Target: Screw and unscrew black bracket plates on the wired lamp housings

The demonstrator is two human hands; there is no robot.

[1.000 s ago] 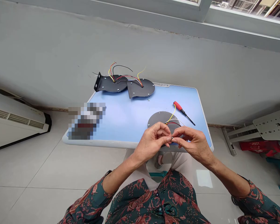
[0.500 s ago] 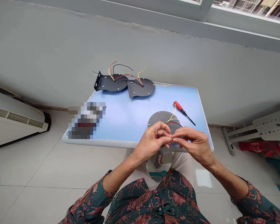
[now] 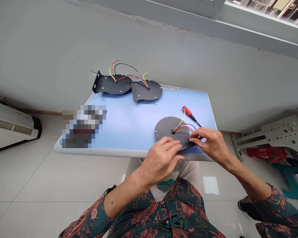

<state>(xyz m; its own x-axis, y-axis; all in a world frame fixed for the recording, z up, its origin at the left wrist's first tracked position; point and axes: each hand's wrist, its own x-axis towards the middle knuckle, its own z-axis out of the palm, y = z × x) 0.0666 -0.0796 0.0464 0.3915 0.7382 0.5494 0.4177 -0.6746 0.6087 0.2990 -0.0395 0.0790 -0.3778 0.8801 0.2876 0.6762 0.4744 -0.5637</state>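
A dark round plate (image 3: 164, 127) lies near the front edge of the table, with yellow, black, white and red wires (image 3: 181, 126) rising from its central hole. My left hand (image 3: 162, 157) grips its near edge, fingers on top and thumb lower down. Over the plate's right side, my right hand (image 3: 208, 140) is closed in a pinch; whatever sits between the fingertips is too small to make out. The wire ends run close to those fingers. Just beyond them lies a screwdriver (image 3: 188, 111) with a red handle, its shaft tip hidden behind my right hand.
Two similar black plates with wires, one with an upright flange (image 3: 96, 82) and one beside it (image 3: 149, 91), overlap at the table's back left. A small screw (image 3: 155, 103) lies nearby. A pixelated patch covers the table's left end. The wall (image 3: 164, 49) rises behind.
My hands, earlier together at the fingertips above the plate, have parted. The left has come down to the plate's near edge, the right to its right side. The view has shifted slightly.
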